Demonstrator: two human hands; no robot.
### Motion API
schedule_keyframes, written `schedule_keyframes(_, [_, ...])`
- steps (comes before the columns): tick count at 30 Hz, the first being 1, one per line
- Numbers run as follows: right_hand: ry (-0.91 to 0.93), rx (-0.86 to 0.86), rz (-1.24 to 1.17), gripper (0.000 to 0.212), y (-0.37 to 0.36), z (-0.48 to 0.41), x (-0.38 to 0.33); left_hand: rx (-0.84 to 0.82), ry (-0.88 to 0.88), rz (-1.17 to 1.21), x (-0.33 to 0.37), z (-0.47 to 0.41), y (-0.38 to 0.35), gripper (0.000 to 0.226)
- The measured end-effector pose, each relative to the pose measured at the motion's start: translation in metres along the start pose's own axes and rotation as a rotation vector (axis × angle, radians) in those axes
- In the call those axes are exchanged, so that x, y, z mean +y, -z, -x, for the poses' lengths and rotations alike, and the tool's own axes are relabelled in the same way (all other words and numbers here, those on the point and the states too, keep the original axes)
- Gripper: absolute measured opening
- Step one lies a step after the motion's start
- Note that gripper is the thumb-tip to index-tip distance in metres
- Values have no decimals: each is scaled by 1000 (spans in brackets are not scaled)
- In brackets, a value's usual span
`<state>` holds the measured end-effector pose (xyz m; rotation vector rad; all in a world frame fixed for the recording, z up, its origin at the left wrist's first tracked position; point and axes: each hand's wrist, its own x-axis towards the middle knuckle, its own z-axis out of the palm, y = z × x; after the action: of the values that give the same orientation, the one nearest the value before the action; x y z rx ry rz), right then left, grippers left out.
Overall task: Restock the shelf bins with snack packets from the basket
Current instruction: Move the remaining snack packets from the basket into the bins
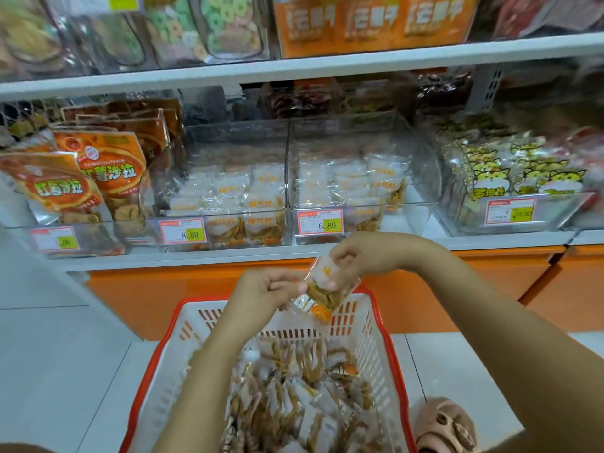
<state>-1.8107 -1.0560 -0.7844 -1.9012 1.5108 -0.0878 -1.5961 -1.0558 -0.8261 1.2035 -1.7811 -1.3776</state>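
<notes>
While your right hand pinches the white upper part of a snack packet between curled fingers and thumb, your left hand closes its fingertips on the same packet's left edge. Both hands hold the packet in the air, above the far rim of the basket and below the shelf front. The packet is clear, with an orange mark on the white part and yellowish strips lower down. A second packet hangs just beneath it; you cannot tell whether either hand grips it.

The basket has white slotted walls and a red rim. It stands on the floor under your forearms and contains a loose heap of packets of the same type.

Directly ahead, two clear bins stand side by side on the shelf. The left-centre bin and the right-centre bin both hold stacked packets of the same type. Each carries a price tag reading 8.80 on its front wall.

The outer left bin holds orange pouches standing upright. The outer right bin holds cat-print packets in yellow.
</notes>
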Motion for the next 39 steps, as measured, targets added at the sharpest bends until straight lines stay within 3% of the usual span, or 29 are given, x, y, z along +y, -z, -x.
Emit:
schedule_keyframes(3, [23, 23, 76, 37, 14, -1, 1, 83, -51, 44, 11, -5, -11, 11])
schedule_keyframes(6, [21, -50, -2, 30, 39, 6, 2, 165, -89, 105, 22, -12, -21, 9])
schedule_keyframes(8, [23, -85, -29, 36, 57, 12, 1, 231, -126, 126, 29, -16, -29, 8])
schedule_keyframes(13, [56, -17, -70, 37, 107, 30, -3, 314, -244, 145, 64, -38, -37, 9])
schedule_keyframes(16, [-64, 145, 49, 32, 138, 45, -4, 243, -290, -2, 79, -66, -35, 15])
schedule_keyframes(19, [-310, 434, 281, 39, 155, 42, 8, 200, -328, -172, 90, -104, -38, 15])
schedule_keyframes(23, [-578, 606, 490, 21, 144, 10, 23, -7, -333, -452, 100, -150, -56, 48])
schedule_keyframes(27, [-694, 577, 532, 39, 134, -9, 29, -216, -334, -658, 94, -177, -71, 39])
schedule_keyframes(29, [-723, 566, 550, 39, 136, -15, 32, -188, -358, -758, 87, -184, -71, 30])
schedule_keyframes(31, [-715, 543, 559, 39, 137, -22, 34, -156, -350, -713, 81, -185, -68, 35])
schedule_keyframes(35, [-603, 436, 601, 24, 128, -39, 39, -102, -399, -746, 75, -183, -68, 32])
schedule_keyframes(39, [-517, 343, 633, 23, 123, -48, 51, -61, -449, -813, 75, -184, -70, 30])
